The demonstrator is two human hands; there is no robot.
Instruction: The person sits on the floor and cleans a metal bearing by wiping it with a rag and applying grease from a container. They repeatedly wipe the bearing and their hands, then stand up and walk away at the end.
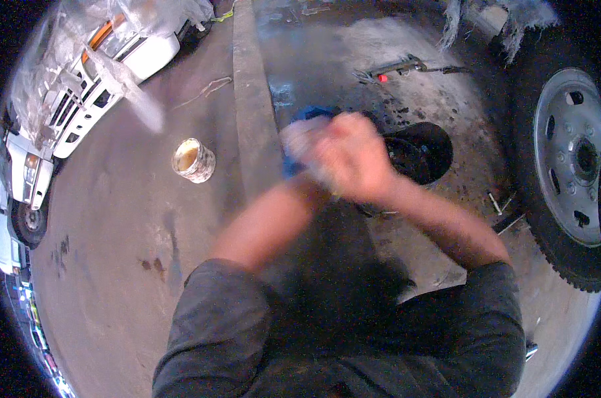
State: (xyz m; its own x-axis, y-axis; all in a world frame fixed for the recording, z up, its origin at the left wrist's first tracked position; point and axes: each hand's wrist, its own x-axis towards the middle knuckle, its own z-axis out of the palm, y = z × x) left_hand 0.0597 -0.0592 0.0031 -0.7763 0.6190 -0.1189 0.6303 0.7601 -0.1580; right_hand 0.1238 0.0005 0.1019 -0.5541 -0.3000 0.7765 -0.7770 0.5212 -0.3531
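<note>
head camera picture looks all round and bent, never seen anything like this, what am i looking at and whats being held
There is no machine here, just a person's bare hands. The camera sits on the person's head and looks down through a wide fisheye lens, so straight edges bend toward the rim. The right hand and left hand are close together, both blurred. Something blue shows beside them, but whether anything is held is too blurred to tell. On the floor, a stained bucket sits to the left. A large wheel is at the right, and a white vehicle at the upper left.
</note>
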